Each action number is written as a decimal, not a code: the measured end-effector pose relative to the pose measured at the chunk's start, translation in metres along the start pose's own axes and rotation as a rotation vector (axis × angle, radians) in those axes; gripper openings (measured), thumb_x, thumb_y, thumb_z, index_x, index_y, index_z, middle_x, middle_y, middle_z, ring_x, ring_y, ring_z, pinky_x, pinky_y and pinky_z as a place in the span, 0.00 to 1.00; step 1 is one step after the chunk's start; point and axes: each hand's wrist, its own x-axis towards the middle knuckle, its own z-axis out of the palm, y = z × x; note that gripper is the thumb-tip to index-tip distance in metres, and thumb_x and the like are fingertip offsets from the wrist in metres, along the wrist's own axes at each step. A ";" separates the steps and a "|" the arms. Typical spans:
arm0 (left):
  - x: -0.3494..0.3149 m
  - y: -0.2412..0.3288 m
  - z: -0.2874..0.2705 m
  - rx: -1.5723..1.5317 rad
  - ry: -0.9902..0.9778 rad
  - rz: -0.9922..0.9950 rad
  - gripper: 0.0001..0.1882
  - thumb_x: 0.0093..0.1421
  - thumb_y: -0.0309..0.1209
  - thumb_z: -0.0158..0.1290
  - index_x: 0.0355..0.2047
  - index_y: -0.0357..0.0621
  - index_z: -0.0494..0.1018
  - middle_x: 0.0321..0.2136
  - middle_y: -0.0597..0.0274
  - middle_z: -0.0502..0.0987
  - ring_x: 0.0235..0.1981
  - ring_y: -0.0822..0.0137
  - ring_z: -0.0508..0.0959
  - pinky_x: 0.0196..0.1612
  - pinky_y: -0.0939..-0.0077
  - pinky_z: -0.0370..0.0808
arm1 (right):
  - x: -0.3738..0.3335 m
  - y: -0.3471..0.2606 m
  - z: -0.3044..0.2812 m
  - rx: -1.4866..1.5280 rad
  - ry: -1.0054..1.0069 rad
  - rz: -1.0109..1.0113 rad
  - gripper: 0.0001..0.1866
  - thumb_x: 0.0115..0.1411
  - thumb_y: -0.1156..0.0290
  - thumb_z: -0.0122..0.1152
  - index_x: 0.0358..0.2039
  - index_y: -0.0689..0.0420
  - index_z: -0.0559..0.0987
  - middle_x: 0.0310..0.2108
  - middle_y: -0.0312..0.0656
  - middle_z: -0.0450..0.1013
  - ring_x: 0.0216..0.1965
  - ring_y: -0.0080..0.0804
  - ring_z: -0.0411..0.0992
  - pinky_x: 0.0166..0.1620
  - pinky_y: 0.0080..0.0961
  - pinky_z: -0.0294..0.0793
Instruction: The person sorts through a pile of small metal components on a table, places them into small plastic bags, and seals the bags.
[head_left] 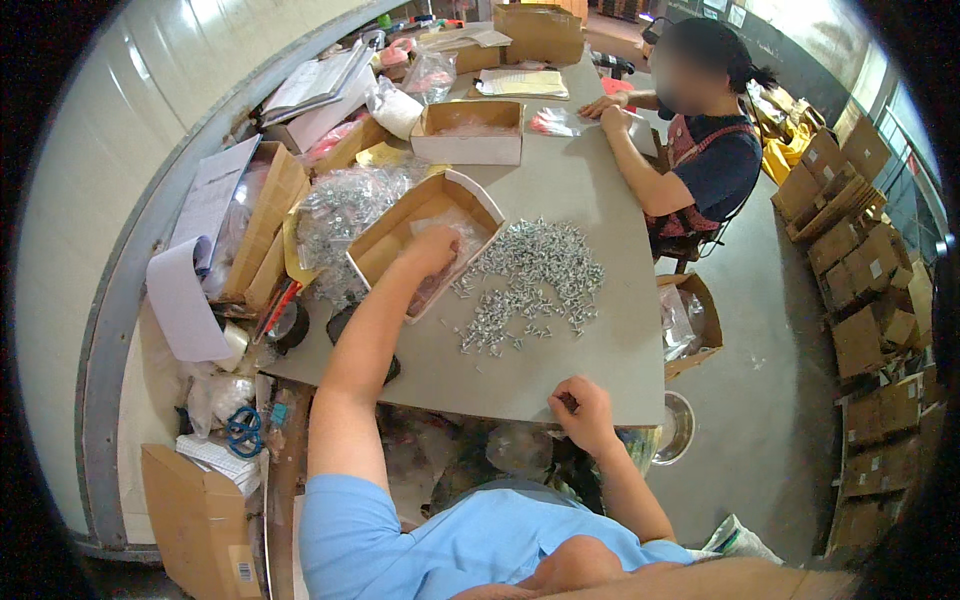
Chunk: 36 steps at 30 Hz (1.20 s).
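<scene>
My left hand (436, 250) reaches into an open cardboard box (385, 240), its fingers bent down among the small clear plastic bags (440, 222) inside. Whatever its fingertips pinch is too small to make out. A spread pile of small silver screws (535, 275) lies on the grey table just right of that box. By the table's front edge, below the pile, my right hand (585, 412) is curled closed. Inside its curl is a dark hollow, and what it holds, if anything, cannot be told.
A heap of clear bags with metal parts (355, 205) lies left of the box. A white-sided carton (468, 148) stands behind it. Across the table's right side a co-worker (705, 150) sits handling small bags. Stacked cartons (870, 340) line the floor at right.
</scene>
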 end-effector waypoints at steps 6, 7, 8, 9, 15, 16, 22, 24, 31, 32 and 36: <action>-0.035 0.000 -0.024 -0.036 0.275 0.113 0.10 0.56 0.31 0.50 0.36 0.42 0.77 0.29 0.48 0.76 0.34 0.50 0.75 0.38 0.60 0.71 | 0.003 -0.005 -0.004 -0.005 -0.039 0.036 0.05 0.50 0.75 0.59 0.28 0.60 0.74 0.25 0.45 0.69 0.27 0.43 0.71 0.31 0.34 0.70; -0.047 0.007 -0.032 -0.079 0.320 0.111 0.10 0.56 0.31 0.50 0.36 0.42 0.76 0.29 0.49 0.76 0.34 0.51 0.76 0.38 0.61 0.72 | 0.006 -0.003 -0.004 -0.015 -0.055 0.032 0.05 0.50 0.75 0.59 0.29 0.60 0.74 0.25 0.46 0.70 0.28 0.45 0.71 0.32 0.36 0.70; -0.060 0.013 -0.038 -0.119 0.365 0.107 0.11 0.57 0.31 0.50 0.37 0.41 0.76 0.28 0.50 0.76 0.33 0.53 0.76 0.37 0.63 0.72 | 0.010 -0.002 -0.003 -0.040 -0.051 0.056 0.07 0.50 0.76 0.58 0.31 0.60 0.74 0.28 0.47 0.70 0.31 0.47 0.70 0.34 0.37 0.70; -0.074 0.017 -0.042 -0.157 0.411 0.102 0.11 0.57 0.31 0.50 0.38 0.40 0.76 0.28 0.50 0.76 0.32 0.54 0.77 0.36 0.64 0.72 | 0.016 -0.004 -0.003 -0.063 -0.047 0.078 0.09 0.50 0.76 0.57 0.34 0.60 0.74 0.31 0.49 0.70 0.34 0.49 0.70 0.37 0.37 0.70; -0.153 0.051 -0.018 -0.648 0.405 0.156 0.07 0.54 0.27 0.53 0.31 0.36 0.78 0.24 0.57 0.77 0.26 0.73 0.74 0.30 0.78 0.70 | 0.066 0.007 0.022 -0.395 0.066 -0.143 0.22 0.49 0.80 0.54 0.47 0.61 0.70 0.46 0.53 0.64 0.45 0.51 0.64 0.48 0.38 0.66; -0.165 0.056 -0.010 -0.714 0.379 0.148 0.07 0.53 0.27 0.55 0.29 0.35 0.77 0.23 0.59 0.76 0.26 0.76 0.73 0.29 0.81 0.70 | 0.075 0.009 0.029 -0.441 0.037 -0.149 0.24 0.49 0.81 0.53 0.49 0.61 0.69 0.47 0.52 0.63 0.46 0.50 0.63 0.50 0.38 0.65; -0.231 0.068 0.044 -0.705 0.151 -0.090 0.10 0.50 0.30 0.62 0.21 0.38 0.74 0.16 0.66 0.75 0.17 0.77 0.71 0.23 0.80 0.68 | 0.087 -0.020 0.054 -0.337 -0.130 -0.199 0.21 0.50 0.81 0.49 0.47 0.61 0.72 0.45 0.53 0.65 0.46 0.51 0.64 0.51 0.40 0.64; -0.240 0.080 0.048 -0.863 -0.067 -0.227 0.09 0.50 0.31 0.62 0.24 0.38 0.76 0.19 0.63 0.77 0.21 0.76 0.73 0.25 0.79 0.70 | 0.074 -0.007 0.050 -0.421 -0.120 -0.268 0.21 0.50 0.82 0.49 0.47 0.61 0.73 0.45 0.53 0.65 0.46 0.50 0.64 0.51 0.38 0.65; -0.285 0.080 0.093 -1.143 0.009 0.019 0.10 0.51 0.29 0.61 0.32 0.38 0.77 0.34 0.57 0.79 0.34 0.70 0.77 0.36 0.74 0.73 | 0.025 -0.017 0.029 -0.172 -0.233 -0.118 0.26 0.46 0.82 0.54 0.50 0.59 0.70 0.47 0.51 0.64 0.49 0.51 0.64 0.51 0.37 0.66; -0.293 0.076 0.099 -1.136 -0.067 0.003 0.10 0.51 0.29 0.60 0.32 0.38 0.77 0.34 0.57 0.79 0.34 0.69 0.77 0.36 0.73 0.73 | 0.021 -0.024 0.023 -0.154 -0.237 -0.091 0.26 0.46 0.81 0.55 0.50 0.59 0.70 0.47 0.52 0.64 0.48 0.50 0.64 0.50 0.36 0.67; -0.294 0.069 0.143 -1.236 -0.369 -0.133 0.13 0.51 0.29 0.60 0.36 0.36 0.76 0.36 0.56 0.79 0.35 0.68 0.77 0.37 0.72 0.74 | 0.016 -0.027 0.012 -0.108 -0.172 -0.031 0.28 0.46 0.78 0.60 0.51 0.57 0.69 0.46 0.51 0.65 0.47 0.48 0.65 0.47 0.33 0.69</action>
